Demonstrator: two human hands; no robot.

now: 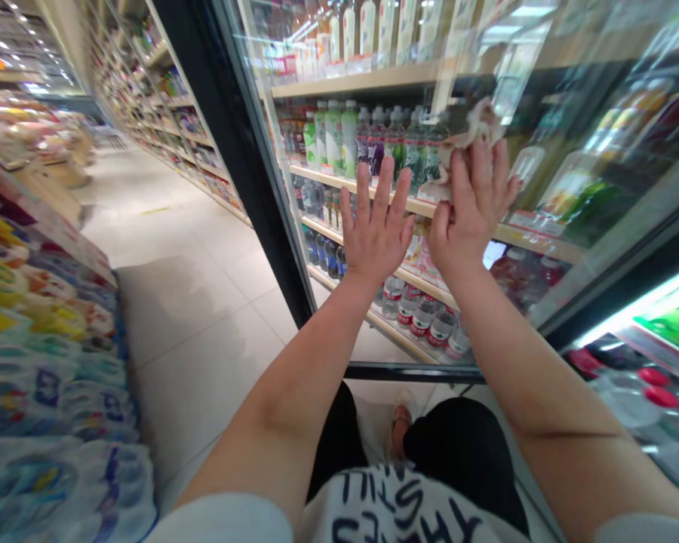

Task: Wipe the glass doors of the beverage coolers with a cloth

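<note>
A glass door (339, 83) with a black frame stands swung open in front of me, bottles showing through or in its pane. My left hand (376, 230) is spread against the glass, fingers apart, with nothing in it. To its right, my right hand (472, 204) presses a crumpled, pale brownish cloth (480, 124) to the pane. The cloth sticks out past the fingertips and to the left of the hand; the part under the palm is hidden.
Wrapped packs of bottles (56, 483) are stacked at the lower left beside a tiled aisle floor (186, 317). Long stocked shelves (175, 113) run into the distance. At the right, red-capped bottles (656, 396) stand in a lit cooler. The door's black bottom edge (413, 372) is near my legs.
</note>
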